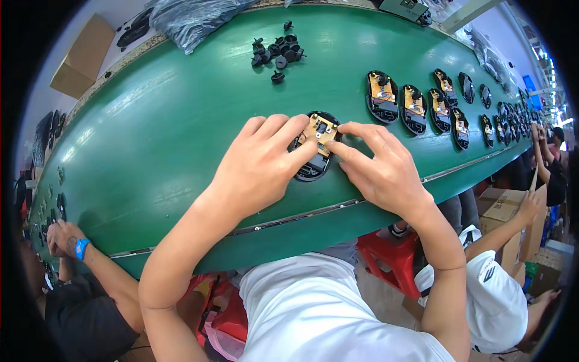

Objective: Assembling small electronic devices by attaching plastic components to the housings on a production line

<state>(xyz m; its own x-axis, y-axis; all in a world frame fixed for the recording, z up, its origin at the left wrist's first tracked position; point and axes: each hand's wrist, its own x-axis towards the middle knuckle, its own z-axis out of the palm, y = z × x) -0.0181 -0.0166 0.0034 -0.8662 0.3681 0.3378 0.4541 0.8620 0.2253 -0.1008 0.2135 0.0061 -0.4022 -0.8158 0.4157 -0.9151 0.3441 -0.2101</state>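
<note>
Between my hands, on the green bench, lies the open base of a computer mouse [311, 171], a black oval shell. A tan circuit board [326, 122] with a dark part near its middle sits in it. My left hand [258, 164] grips the shell's left side, its thumb reaching over the board. From the other side, my right hand [383, 168] has its index finger at the board's upper right corner and its thumb low against the right edge. Both hands are closed about the base, and the fingers hide part of the board.
Beyond my hands lies a loose pile of black scroll wheels [281, 52]. Several similar mouse bases [382, 96] stand in rows to the right along the green bench [181, 120]. A plastic bag [193, 21] lies at the far edge. Co-workers sit on both sides, one with a blue wristband [81, 248].
</note>
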